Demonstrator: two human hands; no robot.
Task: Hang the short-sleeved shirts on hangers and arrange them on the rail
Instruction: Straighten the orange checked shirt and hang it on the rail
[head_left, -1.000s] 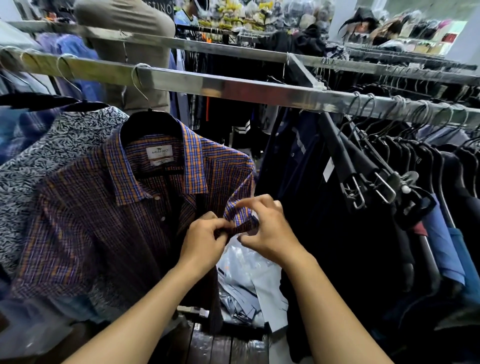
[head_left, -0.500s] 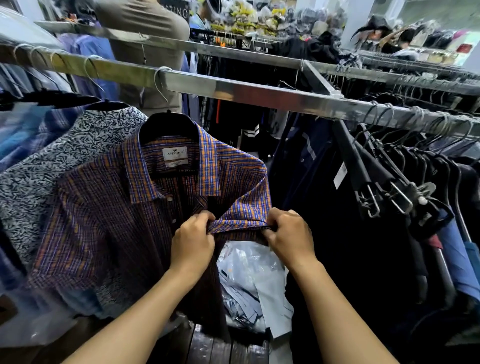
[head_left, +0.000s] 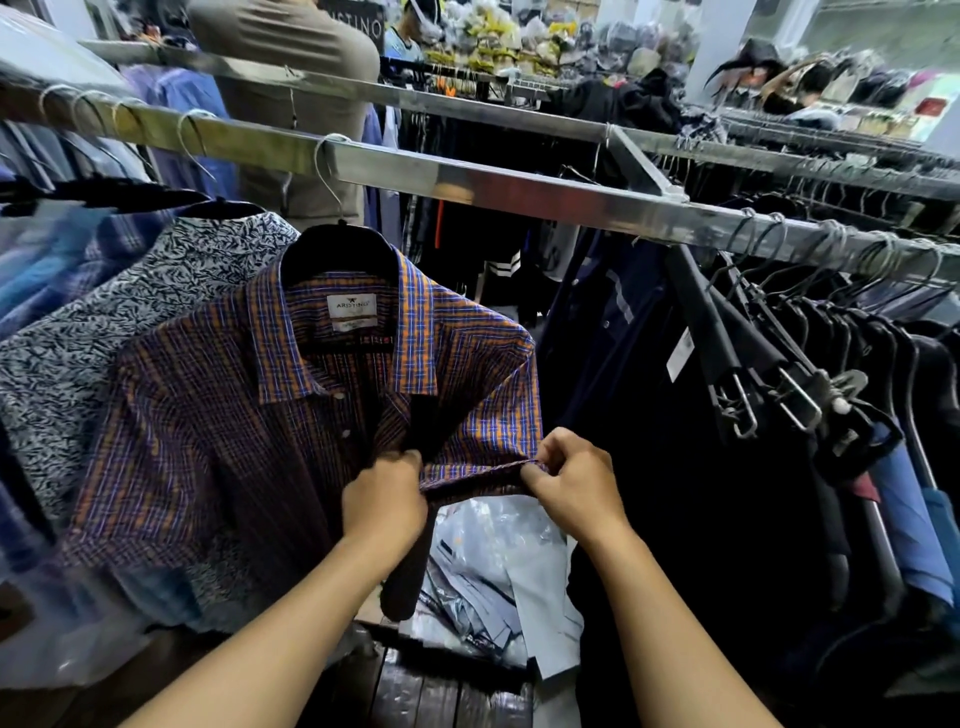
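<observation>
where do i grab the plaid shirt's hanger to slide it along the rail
Take the black hanger at its bare neck, under the wire hook, reaching from the front above the collar. Its arms are hidden inside the plaid shirt, so only that top part offers a grip. The left hand and right hand both pinch the sleeve edge; free one first.

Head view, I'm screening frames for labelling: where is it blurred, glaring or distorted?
In the head view the orange-and-blue checked shirt and its white collar label are sharp; the blue clothes at far left smear; the square steel rail glares and bows from lens distortion.
</observation>
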